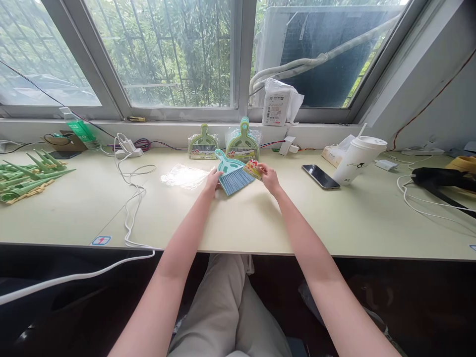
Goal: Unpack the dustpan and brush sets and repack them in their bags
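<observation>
A teal dustpan and brush set [227, 163] is tilted above the desk in front of me, its grey-blue bristles facing my side. Closed on its left edge is my left hand [213, 181]. My right hand [269, 178] pinches a small yellow and red printed card [253, 169] at the set's right side; whether the card is still joined to the set I cannot tell. Left of my left hand lies a crumpled clear plastic wrapper [184, 176]. Behind stand two green sets in clear wrapping, a smaller one [204, 144] and a bigger one [243, 144].
White cables [131, 198] run down the desk [245, 225] on the left, near green rolled pieces [29, 176] and a green-labelled bottle [80, 129]. To the right are a phone [320, 177], a lidded white cup [359, 158] and a tissue pack [336, 151].
</observation>
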`<state>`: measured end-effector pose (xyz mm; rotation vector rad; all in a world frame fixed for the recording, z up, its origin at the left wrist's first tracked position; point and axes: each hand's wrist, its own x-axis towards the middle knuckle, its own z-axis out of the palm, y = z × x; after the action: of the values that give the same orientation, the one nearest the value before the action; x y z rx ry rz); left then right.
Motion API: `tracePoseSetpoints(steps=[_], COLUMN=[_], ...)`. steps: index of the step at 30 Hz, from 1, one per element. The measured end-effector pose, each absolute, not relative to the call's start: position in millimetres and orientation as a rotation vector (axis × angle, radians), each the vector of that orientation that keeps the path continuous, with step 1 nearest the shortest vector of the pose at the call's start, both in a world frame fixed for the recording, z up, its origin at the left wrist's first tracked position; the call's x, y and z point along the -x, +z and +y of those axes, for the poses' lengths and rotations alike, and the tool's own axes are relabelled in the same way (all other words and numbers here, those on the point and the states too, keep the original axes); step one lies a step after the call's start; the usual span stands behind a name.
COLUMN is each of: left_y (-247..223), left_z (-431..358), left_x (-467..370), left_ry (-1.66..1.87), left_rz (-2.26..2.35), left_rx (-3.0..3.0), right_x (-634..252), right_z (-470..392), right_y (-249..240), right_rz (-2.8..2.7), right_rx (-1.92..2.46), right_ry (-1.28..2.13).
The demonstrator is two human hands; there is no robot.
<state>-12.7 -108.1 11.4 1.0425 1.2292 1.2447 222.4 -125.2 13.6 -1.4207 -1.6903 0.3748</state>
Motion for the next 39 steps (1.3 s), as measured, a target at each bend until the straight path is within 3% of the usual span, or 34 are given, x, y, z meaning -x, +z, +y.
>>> tracePoseSetpoints(steps=[10,29,39], left_y=[8,8,10], left_z=[-113,-117,-120], left_x=[6,8,7], left_ry=[1.101,1.081,1.085], left_rz=[1.085,1.027,1.021], left_rx=[-1.199,-1.277,-1.262], right_x=[-190,-191,-197], right_z=[-144,-144,-136], right_y=[13,10,5], right_rz=[-2.110,-2.034,-1.879], right_rx=[1.311,1.365,1.309], right_ry=[0.210,0.224,0.445])
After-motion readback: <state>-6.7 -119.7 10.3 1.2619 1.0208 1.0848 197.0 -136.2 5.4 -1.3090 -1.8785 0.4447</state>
